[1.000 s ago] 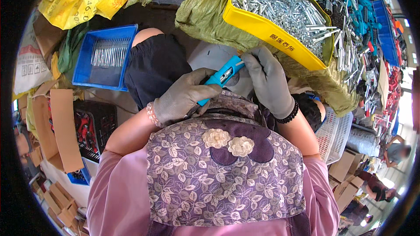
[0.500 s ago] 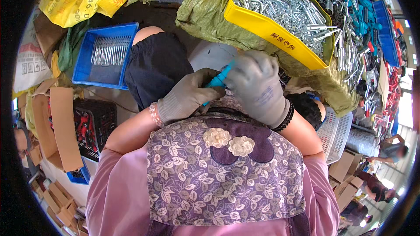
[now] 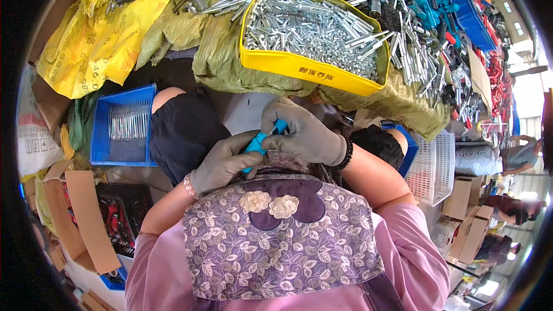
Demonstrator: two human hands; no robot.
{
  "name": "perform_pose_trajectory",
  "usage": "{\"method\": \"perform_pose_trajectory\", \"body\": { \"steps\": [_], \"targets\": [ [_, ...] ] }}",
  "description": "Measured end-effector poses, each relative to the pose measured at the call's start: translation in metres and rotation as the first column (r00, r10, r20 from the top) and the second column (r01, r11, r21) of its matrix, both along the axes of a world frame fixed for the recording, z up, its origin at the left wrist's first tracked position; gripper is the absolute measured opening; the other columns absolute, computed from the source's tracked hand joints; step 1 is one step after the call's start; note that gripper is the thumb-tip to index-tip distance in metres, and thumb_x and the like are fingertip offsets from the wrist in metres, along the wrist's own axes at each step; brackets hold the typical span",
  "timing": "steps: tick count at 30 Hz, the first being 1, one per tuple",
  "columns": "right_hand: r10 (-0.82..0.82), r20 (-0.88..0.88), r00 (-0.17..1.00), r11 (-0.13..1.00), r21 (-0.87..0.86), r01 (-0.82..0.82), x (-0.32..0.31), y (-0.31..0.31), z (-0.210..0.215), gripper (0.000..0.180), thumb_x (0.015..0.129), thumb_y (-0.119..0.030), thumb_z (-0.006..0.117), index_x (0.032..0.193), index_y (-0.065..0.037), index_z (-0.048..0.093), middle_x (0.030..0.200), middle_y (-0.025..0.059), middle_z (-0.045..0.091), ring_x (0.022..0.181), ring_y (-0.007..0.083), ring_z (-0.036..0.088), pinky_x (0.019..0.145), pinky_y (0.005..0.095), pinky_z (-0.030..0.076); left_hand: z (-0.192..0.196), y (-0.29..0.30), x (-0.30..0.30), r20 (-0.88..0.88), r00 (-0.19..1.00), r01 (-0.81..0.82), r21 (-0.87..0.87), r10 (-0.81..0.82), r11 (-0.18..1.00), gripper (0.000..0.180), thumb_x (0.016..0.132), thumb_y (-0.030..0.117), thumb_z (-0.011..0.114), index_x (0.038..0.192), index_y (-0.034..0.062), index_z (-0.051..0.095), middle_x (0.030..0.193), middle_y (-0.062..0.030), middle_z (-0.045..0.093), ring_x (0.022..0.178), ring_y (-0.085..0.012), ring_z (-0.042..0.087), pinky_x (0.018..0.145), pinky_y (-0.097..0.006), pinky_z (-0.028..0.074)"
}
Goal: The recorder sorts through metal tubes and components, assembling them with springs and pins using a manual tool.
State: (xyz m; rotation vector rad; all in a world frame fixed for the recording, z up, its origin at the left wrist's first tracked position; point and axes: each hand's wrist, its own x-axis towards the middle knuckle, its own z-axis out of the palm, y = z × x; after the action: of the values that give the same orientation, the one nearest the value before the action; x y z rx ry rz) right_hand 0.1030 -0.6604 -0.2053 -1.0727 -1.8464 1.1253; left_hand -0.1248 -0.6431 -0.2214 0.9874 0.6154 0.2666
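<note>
My left hand point(image 3: 220, 164), in a grey glove, is closed around a turquoise plastic piece point(image 3: 255, 143), long and handle-like; part of it shows below the fingers. Just beside it, my right hand point(image 3: 311, 137), gloved too, pinches a smaller turquoise part point(image 3: 280, 125) between thumb and fingers. A narrow dark gap seems to lie between the two turquoise parts, and the gloves hide how they meet. Both hands are above my lap, in front of the purple leaf-patterned apron point(image 3: 282, 253).
Ahead stands a yellow bin point(image 3: 311, 75) of small metal parts on woven sacking point(image 3: 230, 69). Turquoise pieces point(image 3: 426, 0) and metal rods pile up at its right. On the left sit a blue tray point(image 3: 124, 152) of metal rods and a cardboard box point(image 3: 92, 222). A white basket point(image 3: 426, 167) stands right.
The right hand has turned and drawn back slightly, and now a separate smaller turquoise part shows in its pinch. The left hand keeps its hold. The whole view has shifted.
</note>
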Motion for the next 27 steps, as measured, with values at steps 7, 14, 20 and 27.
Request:
{"method": "perform_pose_trajectory", "body": {
  "steps": [7,14,20,27],
  "targets": [
    [-0.522,0.382,0.763,0.797,0.537,0.276,0.08,0.034,0.082,0.022,0.081,-0.014,0.072,0.102,-0.01,0.073,0.098,0.0087,0.071,0.094,0.0265,0.064,0.088,0.0387,0.05,0.03,0.007,0.001,-0.09,0.991,-0.091,0.11,0.102,0.99,0.059,0.091,0.017,0.058,0.145,-0.0022,0.041,0.096,-0.0069,0.062,0.07,-0.0126,0.06,0.065,-0.027,0.048],
    [-0.32,0.744,0.587,0.9,0.432,-0.057,0.138,0.077,0.057,0.014,0.083,-0.018,0.067,0.093,-0.011,0.073,0.089,0.0109,0.069,0.088,0.0322,0.063,0.086,0.0428,0.05,0.047,0.019,0.02,0.049,0.985,-0.167,0.058,0.164,0.984,0.071,0.098,0.045,0.055,0.149,0.0014,0.034,0.104,-0.0087,0.06,0.074,-0.0126,0.061,0.056,-0.023,0.05],
    [-0.469,0.483,0.739,0.861,0.435,0.262,0.122,0.053,0.07,0.012,0.083,-0.007,0.069,0.095,-0.004,0.072,0.088,0.0084,0.071,0.09,0.0207,0.065,0.082,0.0322,0.052,0.056,0.033,0.046,0.095,0.982,-0.18,0.201,0.163,0.963,0.068,0.097,0.039,0.059,0.149,0.0021,0.035,0.096,-0.0044,0.057,0.08,-0.0118,0.059,0.061,-0.023,0.051],
    [-0.351,-0.089,0.932,0.908,0.21,0.362,0.037,0.001,0.067,0.014,0.08,-0.002,0.072,0.093,-0.003,0.074,0.095,0.0091,0.067,0.089,0.0176,0.063,0.079,0.0288,0.05,0.061,0.021,0.059,0.167,0.956,-0.257,0.082,0.241,0.963,0.061,0.102,0.037,0.052,0.15,0.0036,0.036,0.098,-0.005,0.058,0.078,-0.0112,0.059,0.062,-0.025,0.051]
  ]
}}
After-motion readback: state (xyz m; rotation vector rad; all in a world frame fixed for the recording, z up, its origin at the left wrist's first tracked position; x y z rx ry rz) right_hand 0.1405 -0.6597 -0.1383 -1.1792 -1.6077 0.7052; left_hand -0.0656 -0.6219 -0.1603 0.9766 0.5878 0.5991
